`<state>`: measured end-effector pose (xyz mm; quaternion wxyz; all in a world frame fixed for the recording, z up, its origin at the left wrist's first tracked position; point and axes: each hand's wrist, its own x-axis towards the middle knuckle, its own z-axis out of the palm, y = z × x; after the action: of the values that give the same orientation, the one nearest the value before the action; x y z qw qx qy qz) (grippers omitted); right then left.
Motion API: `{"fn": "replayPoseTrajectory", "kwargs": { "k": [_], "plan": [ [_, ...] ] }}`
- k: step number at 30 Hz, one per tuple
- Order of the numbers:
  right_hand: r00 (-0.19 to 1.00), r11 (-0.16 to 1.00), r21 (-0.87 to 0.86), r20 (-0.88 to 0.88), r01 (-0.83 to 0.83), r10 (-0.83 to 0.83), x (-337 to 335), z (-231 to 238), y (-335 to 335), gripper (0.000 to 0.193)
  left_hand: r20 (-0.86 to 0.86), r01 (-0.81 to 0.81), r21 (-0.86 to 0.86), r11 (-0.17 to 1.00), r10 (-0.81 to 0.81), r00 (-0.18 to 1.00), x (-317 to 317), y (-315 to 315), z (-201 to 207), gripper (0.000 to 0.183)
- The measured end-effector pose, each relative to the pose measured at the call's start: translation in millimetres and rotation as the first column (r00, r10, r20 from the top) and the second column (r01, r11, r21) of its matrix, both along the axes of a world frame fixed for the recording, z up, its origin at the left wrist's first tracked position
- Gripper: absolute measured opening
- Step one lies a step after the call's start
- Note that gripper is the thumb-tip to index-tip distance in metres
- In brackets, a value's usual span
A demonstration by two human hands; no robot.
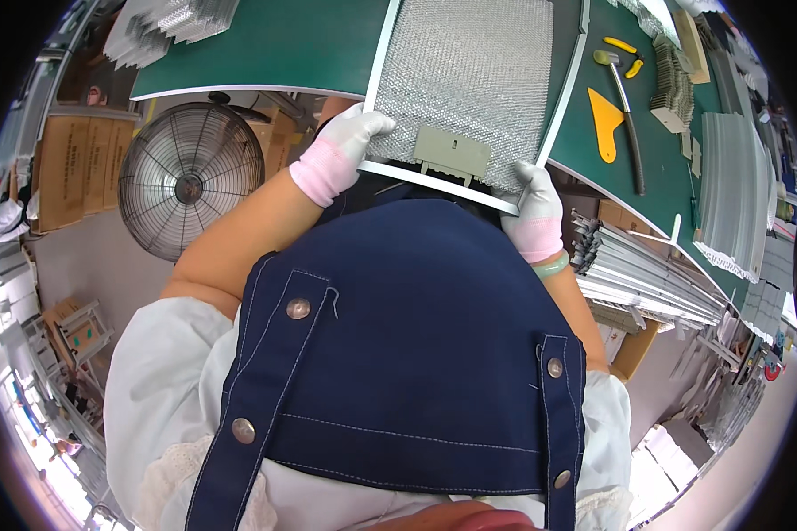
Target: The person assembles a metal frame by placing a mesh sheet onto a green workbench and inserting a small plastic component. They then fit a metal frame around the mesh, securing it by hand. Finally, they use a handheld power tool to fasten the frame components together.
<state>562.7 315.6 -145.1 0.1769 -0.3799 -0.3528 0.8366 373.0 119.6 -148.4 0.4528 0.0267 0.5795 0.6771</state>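
Observation:
A silvery mesh filter panel lies inside a thin white metal frame, which overhangs the near edge of the bench. My left hand, in a white glove with a pink cuff, is closed on the frame's near left corner, thumb on top. At the near right corner, my right hand, gloved alike, grips the frame with its thumb along the side. Between the hands, a grey-green plastic latch plate sits at the near edge of the mesh. The undersides of both hands are hidden.
On the green bench at right lie a hammer, a yellow scraper and yellow-handled pliers. Mesh sheets are stacked at far left. A floor fan stands left; metal strips are below right.

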Motion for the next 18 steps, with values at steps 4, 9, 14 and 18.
{"fn": "replayPoseTrajectory", "kwargs": {
  "k": [4,9,14,18],
  "plan": [
    [0.995,0.991,0.106,0.072,-0.078,0.070,11.1,3.7,-2.7,0.029,0.014,0.047,0.110,0.993,-0.048,0.999,7.2,-8.7,1.4,0.038],
    [0.996,0.996,0.086,0.091,-0.023,0.016,9.6,-3.0,-2.8,0.024,0.087,-0.035,0.152,0.988,0.022,0.996,16.5,-1.8,-5.3,0.036],
    [0.996,0.993,-0.094,0.072,0.064,-0.058,-2.8,7.7,-10.6,0.026,-0.043,0.109,0.084,0.991,-0.106,0.993,5.0,-1.8,-4.7,0.031],
    [0.997,0.990,-0.139,0.078,0.020,-0.009,-2.9,-1.9,-2.1,0.027,0.253,0.038,0.158,0.987,-0.078,0.964,0.3,-1.8,-1.8,0.033]
  ]
}}
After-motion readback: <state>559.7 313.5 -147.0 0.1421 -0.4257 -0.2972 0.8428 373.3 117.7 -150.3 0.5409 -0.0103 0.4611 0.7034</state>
